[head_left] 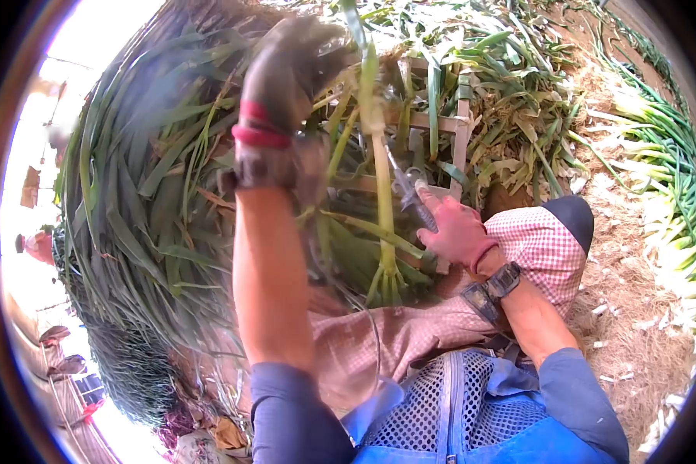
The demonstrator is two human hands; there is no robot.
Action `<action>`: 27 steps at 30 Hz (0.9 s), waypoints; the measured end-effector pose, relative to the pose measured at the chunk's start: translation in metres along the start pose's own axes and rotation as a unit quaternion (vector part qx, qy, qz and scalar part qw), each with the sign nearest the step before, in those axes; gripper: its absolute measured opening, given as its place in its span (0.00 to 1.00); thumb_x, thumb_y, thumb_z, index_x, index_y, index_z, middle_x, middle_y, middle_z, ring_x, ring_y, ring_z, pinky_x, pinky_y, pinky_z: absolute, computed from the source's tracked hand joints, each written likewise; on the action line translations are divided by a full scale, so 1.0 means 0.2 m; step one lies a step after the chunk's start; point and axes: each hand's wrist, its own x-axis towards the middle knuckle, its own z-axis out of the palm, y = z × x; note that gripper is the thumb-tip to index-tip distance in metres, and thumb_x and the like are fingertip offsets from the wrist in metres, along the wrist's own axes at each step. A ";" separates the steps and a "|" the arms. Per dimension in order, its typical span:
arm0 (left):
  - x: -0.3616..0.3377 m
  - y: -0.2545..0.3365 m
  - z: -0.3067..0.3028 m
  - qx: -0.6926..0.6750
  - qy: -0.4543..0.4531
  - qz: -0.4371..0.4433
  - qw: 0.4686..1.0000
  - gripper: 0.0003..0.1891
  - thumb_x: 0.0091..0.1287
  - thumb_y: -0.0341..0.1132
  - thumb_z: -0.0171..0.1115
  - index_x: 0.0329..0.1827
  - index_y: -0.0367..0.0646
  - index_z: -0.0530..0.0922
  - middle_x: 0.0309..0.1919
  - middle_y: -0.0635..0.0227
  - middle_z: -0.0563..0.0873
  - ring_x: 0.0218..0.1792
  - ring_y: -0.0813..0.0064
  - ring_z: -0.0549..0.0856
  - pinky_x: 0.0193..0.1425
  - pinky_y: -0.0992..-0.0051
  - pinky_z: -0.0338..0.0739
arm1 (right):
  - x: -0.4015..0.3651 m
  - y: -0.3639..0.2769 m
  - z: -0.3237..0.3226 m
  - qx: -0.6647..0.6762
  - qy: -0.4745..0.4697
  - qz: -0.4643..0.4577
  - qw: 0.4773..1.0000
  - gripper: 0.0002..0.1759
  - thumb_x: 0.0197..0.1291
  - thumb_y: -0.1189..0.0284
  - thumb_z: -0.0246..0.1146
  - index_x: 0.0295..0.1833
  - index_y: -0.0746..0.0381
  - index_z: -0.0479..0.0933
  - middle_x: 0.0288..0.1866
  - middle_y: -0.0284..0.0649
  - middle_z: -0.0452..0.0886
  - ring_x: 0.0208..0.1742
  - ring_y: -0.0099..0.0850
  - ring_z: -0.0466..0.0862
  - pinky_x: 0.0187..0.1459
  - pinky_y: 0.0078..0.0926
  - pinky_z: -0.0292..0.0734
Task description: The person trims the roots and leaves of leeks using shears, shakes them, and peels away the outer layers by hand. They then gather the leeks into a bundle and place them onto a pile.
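My left hand (pixel 294 69), in a dark glove with a red cuff, is raised at the upper middle and smeared by motion. Its fingers point toward the upper part of a long green onion (pixel 383 178), and I cannot tell whether they grip it. The onion stands nearly upright before me, pale along its middle, its green leaves splaying low over my lap. In a pink glove, my right hand (pixel 458 232) is closed around the grip of a metal air blow gun (pixel 407 188). The gun's thin nozzle points up beside the pale stalk.
A large heap of green onions (pixel 147 170) rises on the left. Stripped leaves (pixel 510 116) pile around a pale crate frame (pixel 462 127). Cleaned onions (pixel 673 185) lie in a row at the right, beside root litter (pixel 634 309). A thin hose (pixel 377 340) crosses my lap.
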 end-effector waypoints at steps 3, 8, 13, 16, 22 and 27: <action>-0.16 -0.32 -0.30 0.264 0.016 -0.037 0.964 0.17 0.79 0.44 0.70 0.61 0.43 0.90 0.40 0.73 0.93 0.39 0.77 0.90 0.46 0.77 0.85 | 0.13 0.03 0.07 -0.017 0.027 -0.030 0.999 0.48 0.68 0.56 0.69 0.90 0.52 0.62 0.61 0.59 0.84 0.65 0.58 0.87 0.68 0.54 0.81; -0.64 -0.67 -0.58 0.699 0.108 -0.199 0.679 0.17 0.74 0.50 0.68 0.57 0.51 0.91 0.47 0.57 0.95 0.50 0.47 0.93 0.59 0.56 0.86 | 0.27 -0.08 -0.06 -0.019 0.017 0.007 1.000 0.48 0.68 0.57 0.68 0.91 0.52 0.59 0.64 0.58 0.83 0.65 0.58 0.87 0.68 0.54 0.81; -0.77 -0.75 -0.54 0.789 0.065 -0.201 0.577 0.23 0.68 0.50 0.71 0.64 0.55 0.90 0.52 0.54 0.95 0.55 0.51 0.93 0.63 0.54 0.85 | 0.14 -0.10 -0.01 0.013 0.012 -0.003 1.000 0.51 0.66 0.57 0.68 0.92 0.53 0.57 0.58 0.58 0.84 0.60 0.59 0.88 0.66 0.54 0.82; -0.76 -0.77 -0.56 0.713 0.035 -0.272 0.645 0.26 0.68 0.50 0.70 0.69 0.57 0.87 0.53 0.54 0.95 0.56 0.50 0.93 0.64 0.54 0.85 | -0.07 -0.13 0.00 0.072 -0.038 -0.047 0.996 0.52 0.65 0.57 0.69 0.92 0.53 0.57 0.55 0.58 0.84 0.58 0.59 0.88 0.64 0.54 0.82; -0.94 -0.83 -0.46 0.693 0.088 -0.259 0.667 0.25 0.70 0.52 0.67 0.68 0.57 0.88 0.51 0.54 0.95 0.56 0.50 0.93 0.63 0.53 0.85 | -0.39 -0.11 0.11 0.056 -0.129 -0.087 0.986 0.55 0.61 0.54 0.72 0.92 0.53 0.58 0.55 0.58 0.82 0.59 0.56 0.86 0.64 0.50 0.81; -0.94 -0.86 -0.50 0.699 0.093 -0.252 0.663 0.24 0.70 0.53 0.68 0.68 0.59 0.88 0.51 0.55 0.95 0.56 0.50 0.93 0.62 0.53 0.85 | -0.20 -0.18 0.12 0.036 -0.066 -0.039 0.996 0.55 0.63 0.53 0.70 0.93 0.48 0.55 0.59 0.59 0.82 0.62 0.60 0.85 0.69 0.54 0.78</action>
